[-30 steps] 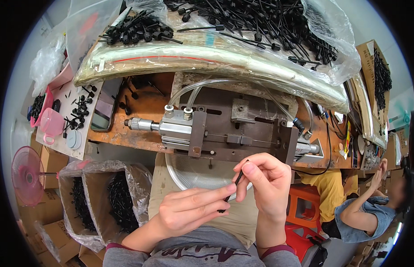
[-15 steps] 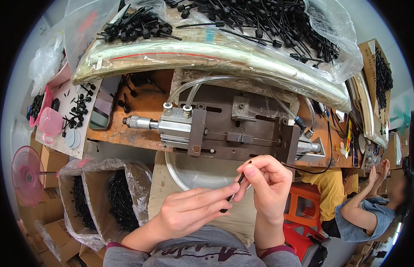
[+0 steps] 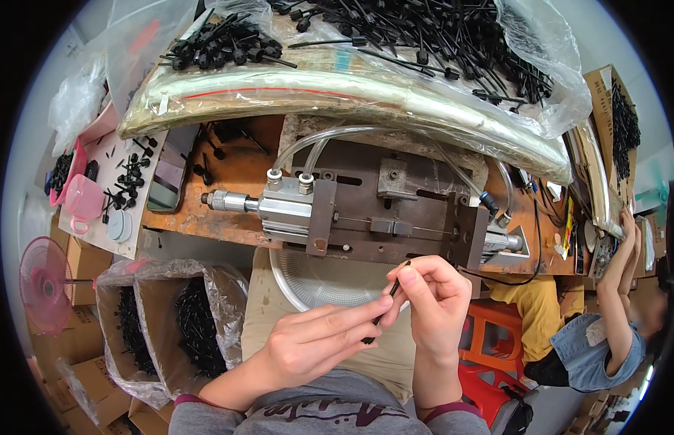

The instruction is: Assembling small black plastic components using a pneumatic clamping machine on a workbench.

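Note:
A slim black rod-shaped part (image 3: pixel 394 288) is pinched between my two hands, held above my lap and below the front edge of the bench fixture. My left hand (image 3: pixel 304 344) has its fingers closed on the lower part, whose thicker dark end shows under the fingertips. On the upper end, the thumb and forefinger of my right hand (image 3: pixel 435 301) press together. My fingers hide much of the part. Just beyond my hands stands the metal fixture (image 3: pixel 358 239), with a pneumatic cylinder (image 3: pixel 286 209) on its left and clear air tubes (image 3: pixel 337 130).
Behind the fixture, black rods with knobbed heads (image 3: pixel 424 32) are heaped on a plastic-covered ledge. A white perforated basin (image 3: pixel 322 279) sits under the bench edge. At lower left are plastic-lined boxes (image 3: pixel 170 268) of black parts. A co-worker (image 3: pixel 598 341) sits at the right.
My hands have barely shifted and keep their pinch on the black part. At the right, the co-worker's arms have stretched farther up toward the box of black parts.

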